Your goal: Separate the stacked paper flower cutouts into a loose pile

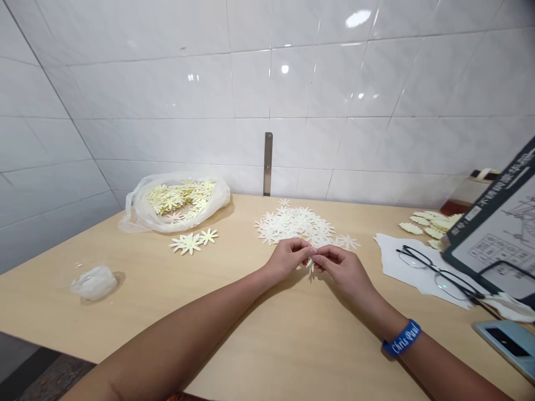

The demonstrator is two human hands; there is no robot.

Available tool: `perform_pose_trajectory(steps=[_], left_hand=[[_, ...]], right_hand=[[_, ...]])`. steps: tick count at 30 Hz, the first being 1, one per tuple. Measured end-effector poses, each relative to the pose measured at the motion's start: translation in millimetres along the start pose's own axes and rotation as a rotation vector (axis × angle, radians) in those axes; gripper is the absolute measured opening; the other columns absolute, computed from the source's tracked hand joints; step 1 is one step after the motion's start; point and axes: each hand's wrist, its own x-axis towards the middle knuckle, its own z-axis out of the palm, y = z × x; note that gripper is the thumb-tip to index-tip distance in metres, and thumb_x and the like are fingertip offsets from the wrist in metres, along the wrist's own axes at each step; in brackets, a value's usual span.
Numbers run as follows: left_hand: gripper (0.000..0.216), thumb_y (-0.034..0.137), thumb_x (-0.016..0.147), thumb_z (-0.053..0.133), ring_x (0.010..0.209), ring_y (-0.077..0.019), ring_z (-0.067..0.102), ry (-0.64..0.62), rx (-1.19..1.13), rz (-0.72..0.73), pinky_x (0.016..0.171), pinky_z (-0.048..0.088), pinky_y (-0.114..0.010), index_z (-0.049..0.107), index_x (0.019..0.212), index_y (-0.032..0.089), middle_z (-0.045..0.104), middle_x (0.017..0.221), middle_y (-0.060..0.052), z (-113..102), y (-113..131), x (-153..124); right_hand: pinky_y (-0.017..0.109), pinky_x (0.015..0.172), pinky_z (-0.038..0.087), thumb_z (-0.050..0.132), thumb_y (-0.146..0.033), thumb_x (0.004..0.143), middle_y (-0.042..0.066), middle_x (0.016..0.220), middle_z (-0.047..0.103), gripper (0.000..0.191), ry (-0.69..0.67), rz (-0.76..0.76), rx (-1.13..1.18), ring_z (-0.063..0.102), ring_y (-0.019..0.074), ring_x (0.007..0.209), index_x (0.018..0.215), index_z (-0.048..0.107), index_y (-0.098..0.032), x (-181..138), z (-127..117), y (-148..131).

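Observation:
My left hand (289,258) and my right hand (343,268) meet over the middle of the table, fingertips pinched together. Between them is a small pale flower cutout (310,266), its petals hanging below the fingers; most of it is hidden by them. Just behind my hands lies a heap of white flower cutouts (295,225), many-petalled and flat. A blue wristband (402,338) with white lettering is on my right wrist.
At the back left, an open plastic bag (217,209) holds yellowish flower cutouts, with several more (188,243) before it. A crumpled clear bag (95,283) lies left. Rightward are glasses (434,270) on white paper (390,262), a dark green box (493,223), scalloped pieces (438,223) and a phone (507,342).

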Motion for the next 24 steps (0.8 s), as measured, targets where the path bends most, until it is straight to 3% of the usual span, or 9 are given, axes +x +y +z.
perform_pose_trajectory(steps=[4, 10, 17, 24], left_hand=[[0.023, 0.035, 0.071, 0.068, 0.056, -0.0099, 0.048, 0.029, -0.008, -0.007, 0.058, 0.038, -0.023, 0.063, 0.065, 0.013, 0.055, 0.057, 0.001, 0.2, 0.3, 0.7], [0.021, 0.033, 0.071, 0.070, 0.066, -0.0120, 0.055, -0.032, -0.038, 0.029, 0.066, 0.043, -0.025, 0.067, 0.075, 0.013, 0.062, 0.069, -0.002, 0.4, -1.2, -0.9], [0.020, 0.034, 0.070, 0.066, 0.066, -0.0128, 0.054, 0.139, -0.008, -0.016, 0.068, 0.048, -0.027, 0.065, 0.072, 0.014, 0.059, 0.068, 0.000, -2.7, -5.4, 9.5], [0.027, 0.041, 0.069, 0.067, 0.067, -0.0128, 0.053, 0.155, -0.024, -0.079, 0.068, 0.049, -0.026, 0.063, 0.067, 0.015, 0.055, 0.067, 0.000, -4.0, -5.0, 10.2]], right_hand=[[0.030, 0.065, 0.048, 0.072, -0.046, 0.070, 0.003, 0.066, 0.063, 0.029, -0.033, 0.014, 0.073, 0.057, 0.0171, 0.065, 0.069, 0.068, -0.016, 1.7, -1.3, 2.8], [0.029, 0.064, 0.048, 0.069, -0.042, 0.074, 0.003, 0.067, 0.062, 0.025, 0.008, -0.002, 0.050, 0.057, 0.0164, 0.065, 0.069, 0.066, -0.017, 5.7, -7.6, 12.6], [0.029, 0.063, 0.050, 0.072, -0.042, 0.070, 0.002, 0.063, 0.062, 0.026, 0.107, 0.059, 0.181, 0.058, 0.0149, 0.061, 0.066, 0.064, -0.017, 16.8, -20.9, 16.5], [0.026, 0.056, 0.045, 0.060, -0.042, 0.076, -0.001, 0.058, 0.054, 0.028, 0.139, -0.031, 0.119, 0.051, 0.0119, 0.054, 0.061, 0.055, -0.019, 26.4, -31.9, 18.2]])
